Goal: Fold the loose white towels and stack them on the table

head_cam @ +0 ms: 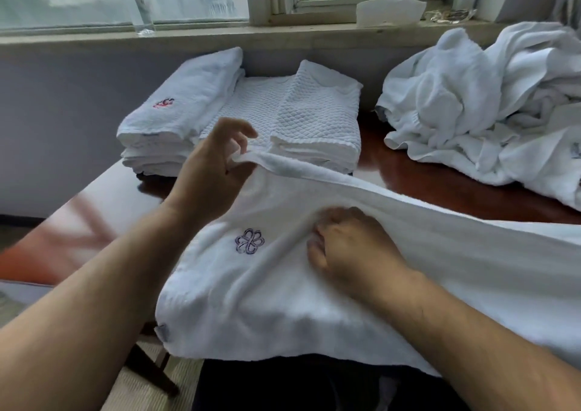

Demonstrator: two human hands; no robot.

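Under towel [314,300] fold, right hand [349,244] grips, fingertips hidden; left hand [213,162] pinches edge.

1 head camera looks down, close over table [440,187].

A clear bottle [143,8] stands toward the left of the windowsill [220,35]. A white container [390,11] and a crumpled clear wrapper [452,15] sit toward its right.

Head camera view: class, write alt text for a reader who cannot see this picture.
A person folds a white towel on a dark wooden table: the left-hand grip pinches its raised edge, the right-hand grip bunches cloth near a stitched flower emblem. Folded towels are stacked behind; a loose pile lies to the right.
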